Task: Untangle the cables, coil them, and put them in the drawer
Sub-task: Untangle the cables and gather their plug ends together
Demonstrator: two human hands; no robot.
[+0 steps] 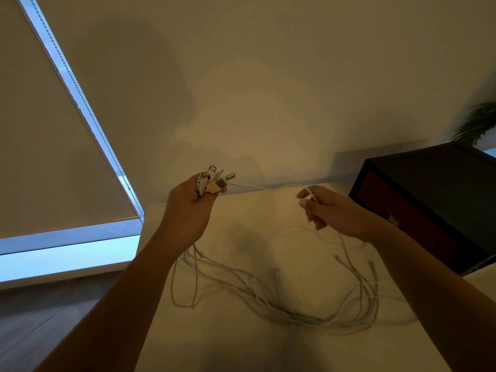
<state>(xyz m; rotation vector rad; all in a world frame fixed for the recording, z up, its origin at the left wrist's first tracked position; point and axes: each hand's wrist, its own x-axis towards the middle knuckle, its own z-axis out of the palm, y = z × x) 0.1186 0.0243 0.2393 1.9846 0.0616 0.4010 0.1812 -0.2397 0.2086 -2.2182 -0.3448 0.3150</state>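
With both arms raised over the pale surface [295,350], our left hand [188,210] grips a bunch of white cable plugs [214,179] while our right hand [330,210] pinches one thin white cable [263,187].

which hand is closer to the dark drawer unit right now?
Right. The right hand, pinching a white cable, is just beside the drawer unit. The left hand, gripping the plug bundle, is farther off, on the right hand's far side.
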